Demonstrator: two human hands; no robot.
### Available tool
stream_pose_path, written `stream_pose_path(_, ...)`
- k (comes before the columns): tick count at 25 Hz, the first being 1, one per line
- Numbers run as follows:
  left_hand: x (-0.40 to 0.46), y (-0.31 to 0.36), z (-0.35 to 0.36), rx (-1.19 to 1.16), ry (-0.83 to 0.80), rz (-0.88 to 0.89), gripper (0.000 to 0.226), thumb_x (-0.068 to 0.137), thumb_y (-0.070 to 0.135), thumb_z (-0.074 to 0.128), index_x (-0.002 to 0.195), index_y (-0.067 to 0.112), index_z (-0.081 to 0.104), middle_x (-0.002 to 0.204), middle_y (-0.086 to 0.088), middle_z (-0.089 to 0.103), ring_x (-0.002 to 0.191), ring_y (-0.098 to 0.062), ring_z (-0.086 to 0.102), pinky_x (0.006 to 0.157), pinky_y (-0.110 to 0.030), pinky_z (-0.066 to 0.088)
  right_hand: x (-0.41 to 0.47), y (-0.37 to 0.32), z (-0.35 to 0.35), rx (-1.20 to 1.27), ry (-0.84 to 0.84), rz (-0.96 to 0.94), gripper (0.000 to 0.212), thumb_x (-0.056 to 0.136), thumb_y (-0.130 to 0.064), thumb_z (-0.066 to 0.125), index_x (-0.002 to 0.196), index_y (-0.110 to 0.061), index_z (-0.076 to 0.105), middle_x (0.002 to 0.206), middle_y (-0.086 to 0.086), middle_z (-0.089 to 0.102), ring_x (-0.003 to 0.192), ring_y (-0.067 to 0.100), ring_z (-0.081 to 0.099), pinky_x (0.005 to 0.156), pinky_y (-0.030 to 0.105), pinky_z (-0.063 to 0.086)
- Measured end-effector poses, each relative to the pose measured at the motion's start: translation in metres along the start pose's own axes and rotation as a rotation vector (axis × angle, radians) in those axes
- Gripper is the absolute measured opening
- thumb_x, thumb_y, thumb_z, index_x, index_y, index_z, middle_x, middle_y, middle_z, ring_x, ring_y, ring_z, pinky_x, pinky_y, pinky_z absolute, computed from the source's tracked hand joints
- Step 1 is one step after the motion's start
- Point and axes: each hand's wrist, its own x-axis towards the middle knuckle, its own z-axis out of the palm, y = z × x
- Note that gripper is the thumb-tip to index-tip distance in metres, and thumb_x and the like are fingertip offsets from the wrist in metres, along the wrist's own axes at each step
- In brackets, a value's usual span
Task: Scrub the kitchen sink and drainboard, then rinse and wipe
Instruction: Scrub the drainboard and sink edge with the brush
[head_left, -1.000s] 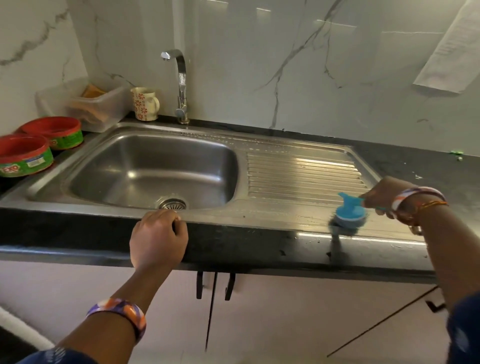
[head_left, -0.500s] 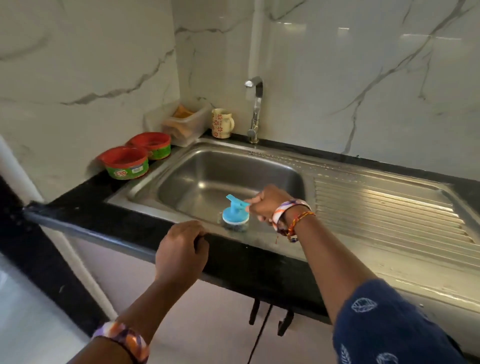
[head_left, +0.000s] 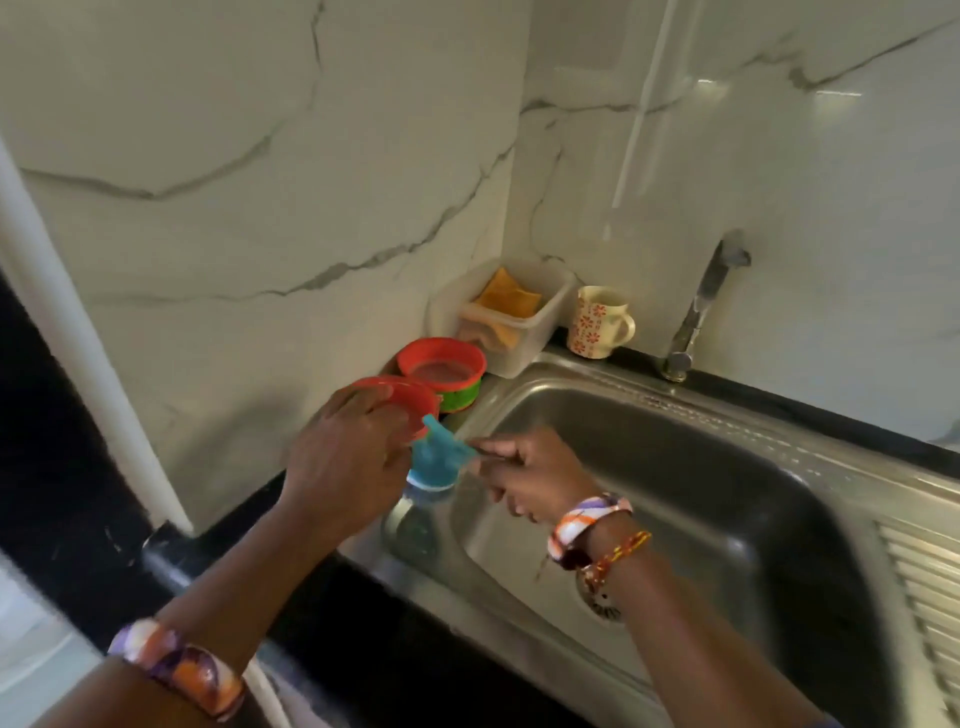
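The steel sink (head_left: 675, 499) fills the right half of the view, its ribbed drainboard (head_left: 930, 582) at the right edge and the drain (head_left: 605, 608) partly behind my right wrist. My right hand (head_left: 524, 478) pinches the handle of a blue scrubber (head_left: 434, 465) above the sink's left rim. My left hand (head_left: 345, 457) reaches over the nearer red-lidded tub (head_left: 410, 397) and its fingers lie on the lid; motion blur hides whether they grip it.
A second red and green tub (head_left: 444, 369) stands behind the first. A clear plastic box (head_left: 511, 312) with orange cloths and a flowered mug (head_left: 597, 322) sit in the back corner. The tap (head_left: 701, 306) rises behind the sink. Black counter edge (head_left: 322, 608) runs in front.
The scrubber went from the drainboard's front across to the sink's left rim. My left hand left the counter edge and reached up to the nearer tub. The view swung left.
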Motion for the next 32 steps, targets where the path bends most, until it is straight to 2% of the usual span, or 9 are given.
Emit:
stream_pose_path(3,0.056,-0.017,0.011,0.026,-0.103,0.017,0.043,0.081,0.047,0.041,0.111,0.026,0.064,0.117,0.003,0.058,0.115,-0.023,0.051,0.093,-0.037,0.045,0.034,-0.019,-0.037,0.075,0.020,0.086,0.023,0.090,-0.012,0.060,0.111,-0.008,0.067,0.058,0.004,0.058,0.029,0.000,0.034,0.032,0.011,0.026)
stream_pose_path(7,0.096,-0.018,0.026,0.034,-0.232,0.085,0.081,0.080,0.053,0.000,0.120,0.013,0.058,0.123,-0.015,0.058,0.116,-0.030,0.052,0.097,-0.037,0.040,0.062,-0.046,-0.083,-0.035,-0.049,0.131,0.010,0.087,-0.016,0.064,0.090,-0.025,0.068,0.064,0.005,0.060,0.031,0.002,0.032,0.030,0.009,0.022)
stream_pose_path(12,0.112,-0.022,0.034,0.167,-0.351,0.102,0.057,0.098,0.043,0.012,0.124,0.016,0.055,0.130,-0.010,0.056,0.120,-0.027,0.052,0.100,-0.036,0.038,0.124,-0.034,-0.072,-0.114,0.181,0.048,0.017,0.090,-0.010,0.058,0.104,-0.011,0.067,0.064,0.007,0.057,0.032,0.004,0.038,0.034,0.013,0.030)
stream_pose_path(15,0.114,-0.022,0.036,0.252,-0.415,0.126,0.049,0.098,0.041,0.022,0.125,0.017,0.053,0.132,-0.010,0.054,0.119,-0.028,0.053,0.100,-0.036,0.040,0.169,-0.016,-0.038,-0.391,0.160,0.023,0.025,0.087,-0.015,0.059,0.108,-0.008,0.071,0.077,0.009,0.061,0.047,0.006,0.051,0.050,0.020,0.037)
stream_pose_path(18,0.117,-0.018,0.037,0.312,-0.440,0.125,0.045,0.098,0.039,0.029,0.122,0.011,0.055,0.131,-0.012,0.054,0.118,-0.029,0.053,0.100,-0.038,0.040,0.191,-0.012,-0.013,-0.458,0.187,0.007,0.032,0.087,-0.020,0.058,0.117,-0.012,0.067,0.105,0.011,0.067,0.091,0.018,0.065,0.069,0.022,0.041)
stream_pose_path(22,0.117,-0.014,0.036,0.329,-0.466,0.117,0.042,0.097,0.038,0.032,0.122,0.014,0.056,0.130,-0.012,0.056,0.119,-0.030,0.053,0.103,-0.041,0.040,0.178,-0.016,-0.025,-0.392,0.046,-0.008,0.029,0.089,-0.014,0.059,0.115,-0.007,0.067,0.058,-0.006,0.059,0.040,-0.006,0.050,0.041,0.005,0.034)
stream_pose_path(28,0.120,-0.008,0.031,0.358,-0.564,0.071,0.050,0.100,0.037,0.027,0.135,0.006,0.045,0.144,-0.016,0.040,0.134,-0.031,0.037,0.109,-0.041,0.028,0.195,-0.007,-0.014,-0.515,0.081,0.023,0.031,0.090,-0.024,0.055,0.118,-0.013,0.064,0.100,0.010,0.060,0.089,0.023,0.058,0.086,0.032,0.048)
stream_pose_path(30,0.116,-0.009,0.030,0.318,-0.597,0.031,0.055,0.101,0.038,0.024,0.146,0.006,0.027,0.153,-0.016,0.024,0.142,-0.030,0.021,0.114,-0.042,0.020,0.180,-0.019,-0.016,-0.549,0.121,-0.063,0.031,0.090,-0.023,0.054,0.116,-0.010,0.067,0.096,0.013,0.062,0.090,0.024,0.058,0.077,0.028,0.044)
stream_pose_path(32,0.105,-0.006,0.029,0.226,-0.513,0.014,0.054,0.101,0.035,0.025,0.147,0.007,0.023,0.154,-0.017,0.022,0.144,-0.029,0.016,0.115,-0.043,0.023,0.158,-0.026,-0.034,-0.470,0.170,-0.097,0.028,0.091,-0.018,0.053,0.110,-0.006,0.069,0.079,0.008,0.056,0.064,0.015,0.052,0.066,0.026,0.037)
